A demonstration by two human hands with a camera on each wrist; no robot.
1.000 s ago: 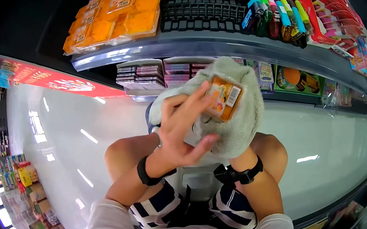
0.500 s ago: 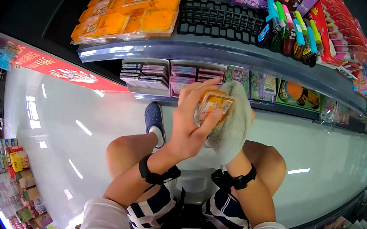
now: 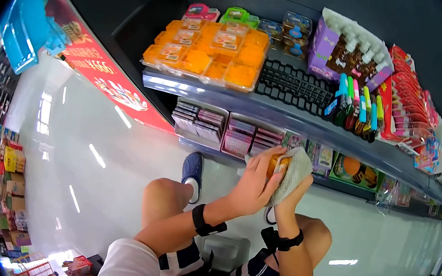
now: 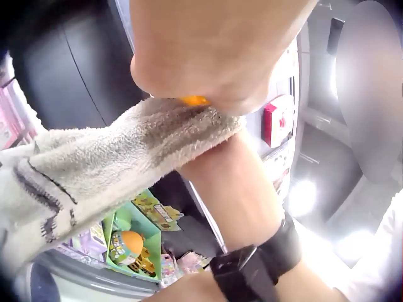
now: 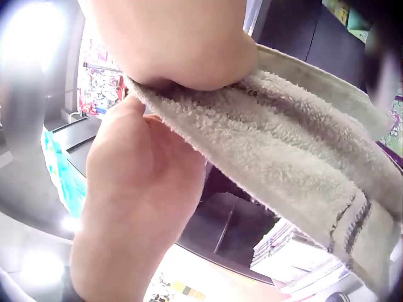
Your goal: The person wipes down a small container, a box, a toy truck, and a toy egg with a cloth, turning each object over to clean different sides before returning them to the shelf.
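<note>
My left hand point(image 3: 252, 189) pinches a small clear package with orange contents point(image 3: 279, 166) against a grey-green cloth point(image 3: 295, 172). Behind the cloth, my right hand point(image 3: 294, 195) grips it from the right side. In the left wrist view a sliver of the orange package point(image 4: 196, 100) shows between my left hand point(image 4: 201, 56) and the cloth point(image 4: 107, 157), which hangs in a long fold. The right wrist view has the cloth point(image 5: 271, 138) between both hands, and the package is hidden there.
Above and beyond the hands, a shelf point(image 3: 183, 85) bears orange packs point(image 3: 204, 48), a black grid tray point(image 3: 296, 89) and coloured bottles point(image 3: 360, 108). Boxes of thin packets point(image 3: 201, 122) stand on the lower shelf. A grey stool point(image 3: 223, 251) is between the knees.
The package lay on the spread cloth over my right hand; now my left hand pinches it, and the cloth looks narrower and folded. The head view has shifted, showing more of the upper shelf.
</note>
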